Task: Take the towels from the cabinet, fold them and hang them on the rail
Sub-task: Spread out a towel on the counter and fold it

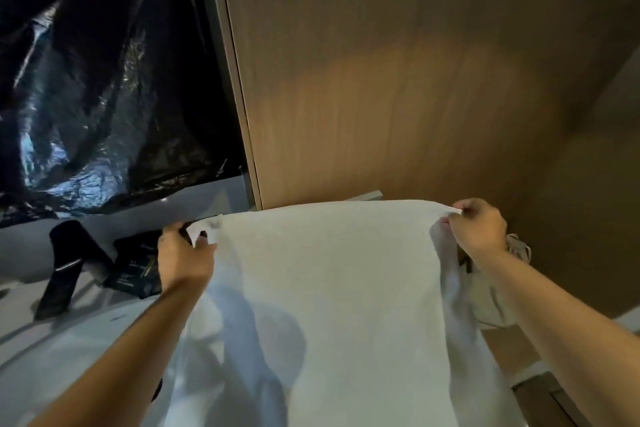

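Before the wooden cabinet door point(398, 80), white towel point(329, 288) stretched taut, left hand point(183, 260) and right hand point(479, 225) fingers pinching top corners

Setting: a dim room in a home, likely a bedroom. Wood-grain cabinet panel point(398, 80) stands beyond the hands. Black plastic sheeting point(86, 97) hangs upper left of them.

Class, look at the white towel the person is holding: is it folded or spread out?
Spread out. The left hand and right hand each pinch a top corner of the white towel, stretching its upper edge taut while the rest hangs as one open sheet.
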